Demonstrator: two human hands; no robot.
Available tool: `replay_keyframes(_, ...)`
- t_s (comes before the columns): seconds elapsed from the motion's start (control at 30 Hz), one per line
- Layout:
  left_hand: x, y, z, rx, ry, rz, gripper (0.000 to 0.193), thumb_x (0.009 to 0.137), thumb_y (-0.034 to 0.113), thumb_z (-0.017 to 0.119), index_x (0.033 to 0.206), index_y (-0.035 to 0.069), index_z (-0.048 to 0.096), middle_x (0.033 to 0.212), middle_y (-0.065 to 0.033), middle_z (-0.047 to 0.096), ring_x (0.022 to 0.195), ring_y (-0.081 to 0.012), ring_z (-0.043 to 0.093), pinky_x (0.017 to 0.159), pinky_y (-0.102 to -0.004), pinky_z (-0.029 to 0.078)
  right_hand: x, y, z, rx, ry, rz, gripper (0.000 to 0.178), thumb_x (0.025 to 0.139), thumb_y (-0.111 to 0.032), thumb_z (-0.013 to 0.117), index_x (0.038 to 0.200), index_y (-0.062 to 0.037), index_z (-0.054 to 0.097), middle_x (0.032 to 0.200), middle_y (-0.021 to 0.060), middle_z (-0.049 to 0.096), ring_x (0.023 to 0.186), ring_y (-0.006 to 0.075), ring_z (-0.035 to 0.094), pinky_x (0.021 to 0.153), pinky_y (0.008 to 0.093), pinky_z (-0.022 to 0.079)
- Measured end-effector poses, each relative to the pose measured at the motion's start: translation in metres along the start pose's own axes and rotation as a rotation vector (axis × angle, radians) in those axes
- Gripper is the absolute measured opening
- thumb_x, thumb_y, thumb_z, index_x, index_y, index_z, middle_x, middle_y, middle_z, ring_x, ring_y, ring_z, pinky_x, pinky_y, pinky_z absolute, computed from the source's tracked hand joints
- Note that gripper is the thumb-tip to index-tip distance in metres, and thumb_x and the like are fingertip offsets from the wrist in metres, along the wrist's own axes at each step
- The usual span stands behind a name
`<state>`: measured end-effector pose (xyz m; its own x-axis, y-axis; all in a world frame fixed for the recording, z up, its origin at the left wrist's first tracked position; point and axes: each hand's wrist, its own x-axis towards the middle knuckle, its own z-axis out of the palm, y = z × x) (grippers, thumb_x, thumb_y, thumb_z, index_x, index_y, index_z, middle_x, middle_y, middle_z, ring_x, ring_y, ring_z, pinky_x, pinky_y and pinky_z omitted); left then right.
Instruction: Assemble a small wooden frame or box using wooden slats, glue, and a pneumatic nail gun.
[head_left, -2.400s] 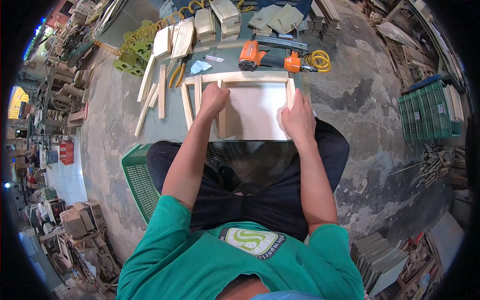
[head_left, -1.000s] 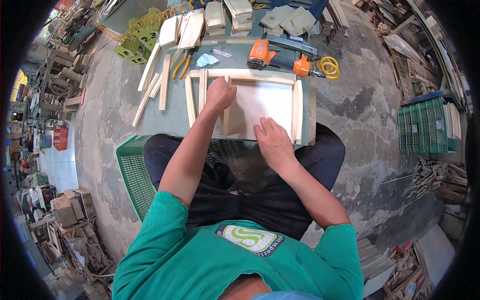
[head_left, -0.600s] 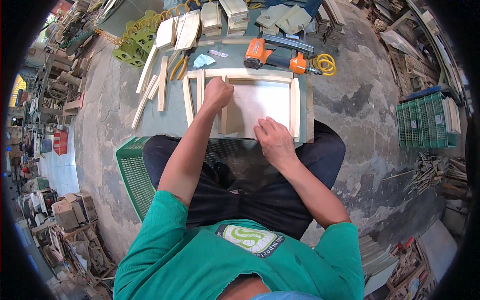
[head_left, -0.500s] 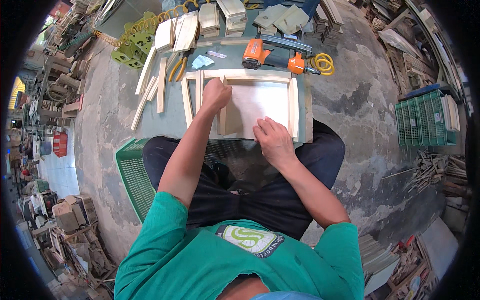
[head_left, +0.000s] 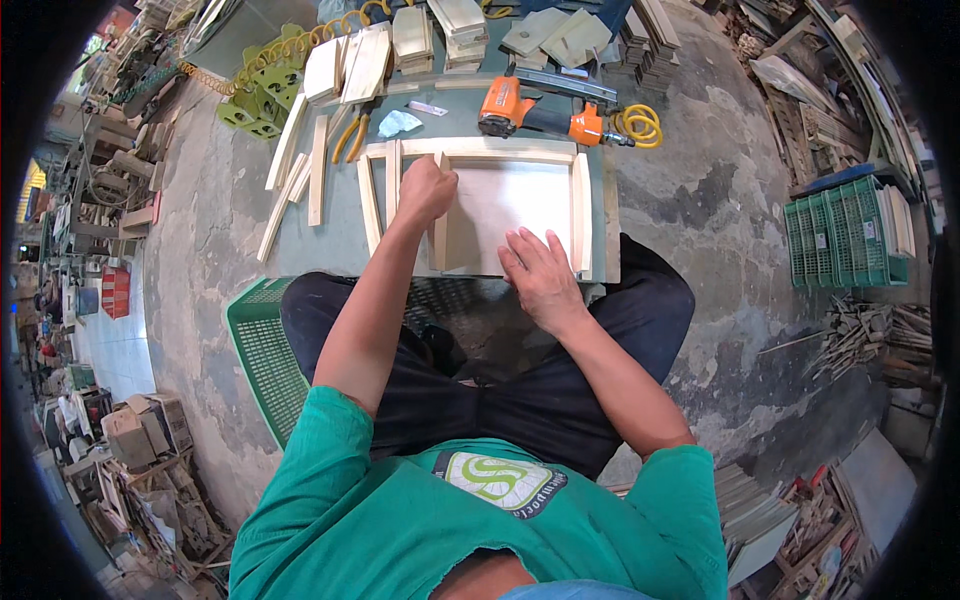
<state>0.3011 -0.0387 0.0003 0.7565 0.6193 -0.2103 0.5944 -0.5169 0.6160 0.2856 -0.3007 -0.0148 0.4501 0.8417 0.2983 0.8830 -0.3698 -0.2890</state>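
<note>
A wooden frame of pale strips lies on the work table, with a thin light panel inside it. My left hand is closed on the far end of an upright wood strip that crosses the frame along the panel's left side. The fingers partly hide this strip's far end. My right hand lies open over the panel's near edge, fingers stretched out, beside the frame's right side strip. Left of the held strip stands another crosspiece.
Beyond the frame lie an orange nail gun with a yellow coiled hose, pliers and a crumpled pale-blue scrap. Loose wood strips lie at left; stacked wood pieces stand behind. A green crate sits below the table's left.
The fingers of my right hand have straightened and spread on the panel. My left hand keeps its hold on the strip. The whole view has shifted slightly.
</note>
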Motion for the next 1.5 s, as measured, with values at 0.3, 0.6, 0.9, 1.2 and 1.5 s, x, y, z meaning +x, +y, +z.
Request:
replay_keyframes(0.3, -0.013, 0.015, -0.003, 0.063, 0.001, -0.022, 0.035, 0.084, 0.020, 0.065, 0.110, -0.004, 0.066, 0.106, -0.0253, 0.069, 0.104, -0.0400, 0.066, 0.092, -0.0487, 0.051, -0.003, 0.002, 0.004, -0.024, 0.026, -0.022, 0.035, 0.090, -0.010, 0.056, 0.124, -0.0047, 0.062, 0.136, 0.0119, 0.056, 0.130, 0.0294, 0.051, 0.111, 0.0544, 0.035)
replay_keyframes(0.6, -0.015, 0.056, 0.029, 0.557, 0.123, 0.760, 0.019, 0.081, 0.013, 0.063, 0.100, 0.009, 0.063, 0.106, -0.0099, 0.062, 0.102, -0.0280, 0.062, 0.081, -0.0468, 0.050, -0.004, 0.003, -0.004, -0.025, 0.098, -0.104, 0.032, 0.079, -0.011, 0.066, 0.111, -0.0068, 0.066, 0.121, 0.0058, 0.062, 0.115, 0.0246, 0.059, 0.102, 0.0459, 0.044)
replay_keyframes(0.9, -0.004, 0.049, 0.047, 0.555, 0.130, 0.760, 0.021, 0.081, 0.017, 0.067, 0.100, 0.008, 0.063, 0.101, -0.0101, 0.062, 0.100, -0.0286, 0.064, 0.081, -0.0461, 0.052, -0.002, 0.005, -0.001, 0.010, 0.206, -0.150, 0.022, 0.076, -0.011, 0.065, 0.098, -0.0076, 0.068, 0.111, 0.0042, 0.063, 0.109, 0.0227, 0.059, 0.096, 0.0413, 0.046)
replay_keyframes(1.2, -0.016, 0.052, 0.045, 0.553, 0.075, 0.697, 0.033, 0.082, 0.018, 0.067, 0.113, 0.006, 0.061, 0.113, -0.0132, 0.062, 0.109, -0.0323, 0.061, 0.090, -0.0502, 0.051, 0.001, -0.005, -0.009, 0.129, 0.258, -0.110, 0.022, 0.078, -0.013, 0.066, 0.099, -0.0068, 0.068, 0.109, 0.0085, 0.065, 0.107, 0.0260, 0.061, 0.096, 0.0433, 0.046)
replay_keyframes(1.5, -0.116, 0.037, 0.042, 0.419, -0.225, 0.866, 0.057, 0.082, 0.030, 0.072, 0.132, 0.010, 0.054, 0.146, -0.0138, 0.044, 0.142, -0.0317, 0.036, 0.113, -0.0603, 0.030, 0.039, 0.057, -0.060, 0.242, 0.186, 0.783, 0.070, 0.082, -0.034, 0.071, 0.138, 0.0007, 0.046, 0.131, 0.0228, 0.053, 0.120, 0.0422, 0.054, 0.100, 0.0482, 0.045)
